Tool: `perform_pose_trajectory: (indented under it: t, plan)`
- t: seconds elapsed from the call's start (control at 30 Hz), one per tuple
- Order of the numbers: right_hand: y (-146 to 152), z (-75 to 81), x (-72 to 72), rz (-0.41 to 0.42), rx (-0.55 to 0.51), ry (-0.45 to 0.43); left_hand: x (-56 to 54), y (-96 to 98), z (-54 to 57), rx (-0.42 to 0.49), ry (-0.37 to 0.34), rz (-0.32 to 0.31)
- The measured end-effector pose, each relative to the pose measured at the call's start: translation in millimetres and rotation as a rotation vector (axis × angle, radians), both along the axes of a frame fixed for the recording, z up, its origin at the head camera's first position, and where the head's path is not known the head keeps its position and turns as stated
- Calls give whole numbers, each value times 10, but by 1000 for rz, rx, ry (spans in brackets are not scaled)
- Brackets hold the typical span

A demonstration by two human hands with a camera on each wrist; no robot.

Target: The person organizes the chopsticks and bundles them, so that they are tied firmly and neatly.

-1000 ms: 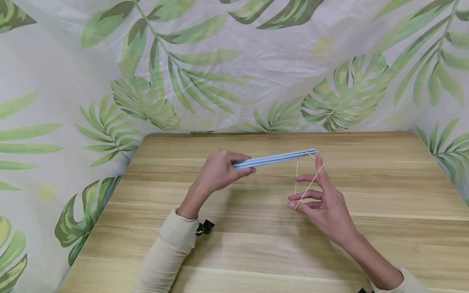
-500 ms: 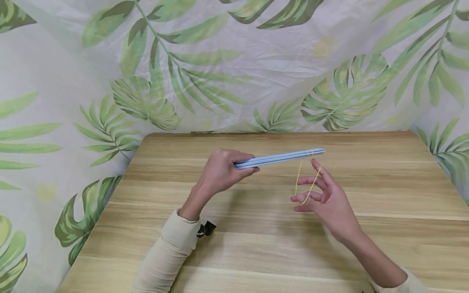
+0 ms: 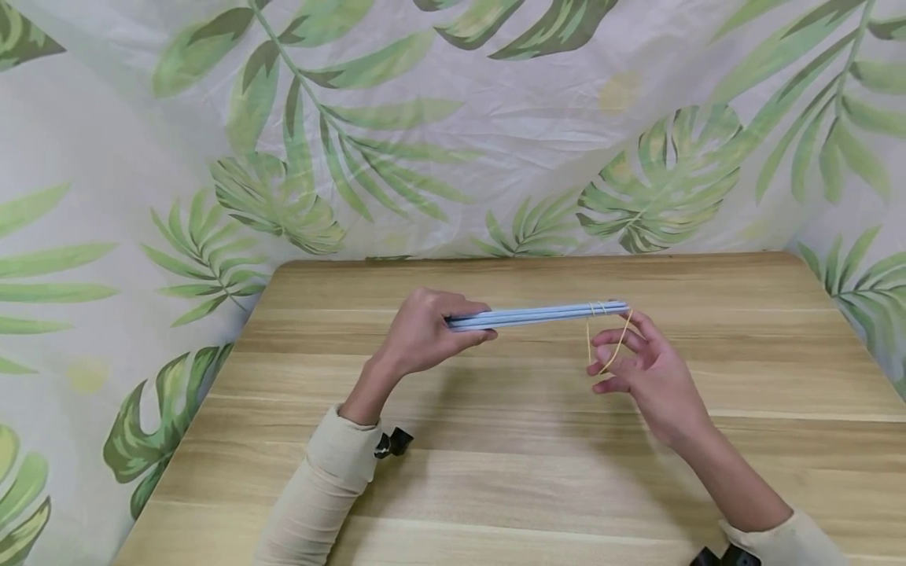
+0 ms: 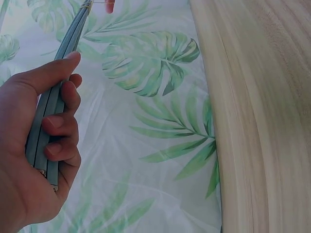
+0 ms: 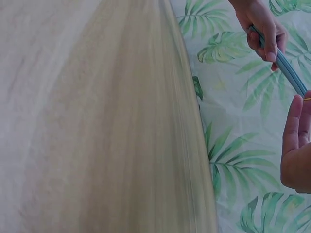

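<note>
My left hand (image 3: 432, 330) grips a bundle of blue chopsticks (image 3: 531, 316) near one end, holding it almost level above the table. In the left wrist view the fingers wrap round the chopsticks (image 4: 51, 111), whose butt ends show by the palm. A thin yellow rubber band (image 3: 594, 310) is wound round the bundle near its far end, and a loop of it hangs below. My right hand (image 3: 658, 377) has that loop stretched over its bent fingers and thumb, with the index finger close to the chopstick tips. The right wrist view cuts off part of the right hand (image 5: 296, 150).
Beneath both hands lies a wood-grain table (image 3: 495, 487). Behind it hangs a pale cloth (image 3: 524, 141) with a green leaf print. A small black device (image 3: 393, 442) sits at the left cuff.
The chopsticks' far end has dipped slightly. My right hand has shifted right, its fingers moving closer to the tips. The rubber band loop, slack half a second ago, now reaches the tips.
</note>
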State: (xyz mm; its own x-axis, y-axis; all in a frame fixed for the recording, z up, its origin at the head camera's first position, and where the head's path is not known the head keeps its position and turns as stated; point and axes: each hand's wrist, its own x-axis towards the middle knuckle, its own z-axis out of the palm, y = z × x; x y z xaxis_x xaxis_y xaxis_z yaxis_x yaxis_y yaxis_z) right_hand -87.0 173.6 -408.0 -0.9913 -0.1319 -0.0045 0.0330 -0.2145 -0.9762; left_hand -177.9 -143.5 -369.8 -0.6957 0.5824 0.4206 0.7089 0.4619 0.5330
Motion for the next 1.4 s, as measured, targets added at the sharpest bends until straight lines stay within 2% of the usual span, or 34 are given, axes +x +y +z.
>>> perform_pose_trajectory:
  t: [0.17,0.33,0.5,0.7,0.8,1.0,1.23,1.3,1.4]
  plan:
    - [78,11,-35,25,-17,53,-5,-23,3,-6,-5,-32]
    - [154,28,-55,18,3,55,-3,-30,15,-21,-13,-82]
    - [206,26,-61,-11,64,54,14,-14,16,-45,-19,-124]
    - [165,18,-57,-32,158,79,20,40,-12,-88,32,-163]
    - [146,29,-41,-41,224,83,25,56,-18,-107,45,-157]
    - [136,59,-14,-66,342,130,40,41,8,-140,57,-100]
    - [169,83,-25,-46,324,178,42,44,29,-161,66,-106]
    - [180,91,-20,-51,340,184,42,43,27,-157,70,-90]
    - [187,104,-15,-61,307,200,45,36,24,-148,78,-60]
